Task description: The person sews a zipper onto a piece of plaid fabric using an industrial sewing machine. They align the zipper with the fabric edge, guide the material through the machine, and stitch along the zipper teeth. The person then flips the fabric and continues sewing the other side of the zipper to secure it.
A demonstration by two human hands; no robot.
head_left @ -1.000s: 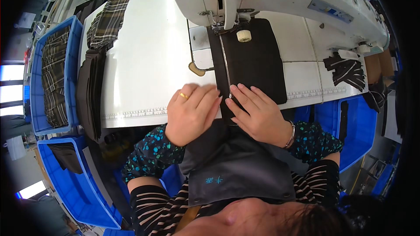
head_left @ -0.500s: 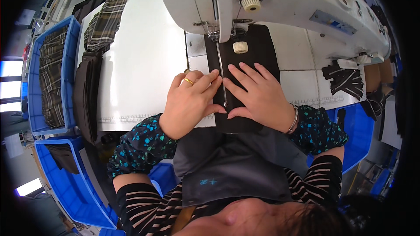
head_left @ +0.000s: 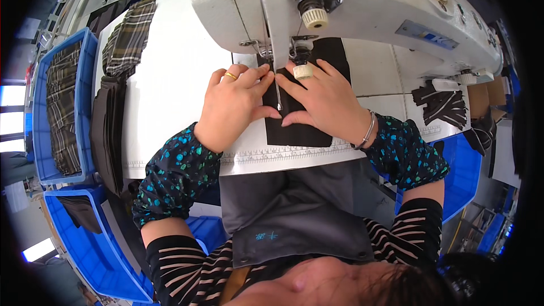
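Observation:
A dark piece of cloth (head_left: 299,134) lies under the head of a white sewing machine (head_left: 362,0). Along its left part runs a narrow zipper (head_left: 278,93) with a metal pull at the near end. My left hand (head_left: 233,101) rests at the cloth's left edge, fingers bent a little and thumb apart, fingertips beside the zipper near the presser foot. Flat on the cloth to the right lies my right hand (head_left: 326,99), fingers spread. The two thumbs point at each other near the zipper's pull. A cream knob partly hides the right fingers, and the needle is hidden.
Left on the white table (head_left: 170,68) lie plaid cloth pieces (head_left: 130,37) and a dark folded stack (head_left: 107,130). Blue bins (head_left: 93,161) stand further left, one holding plaid cloth (head_left: 62,113). Striped black scraps (head_left: 439,105) lie right; a blue bin (head_left: 462,175) sits below.
The cloth and zipper have moved away from me, further under the machine head, and both hands have gone with them. The cloth's near edge now lies on the table.

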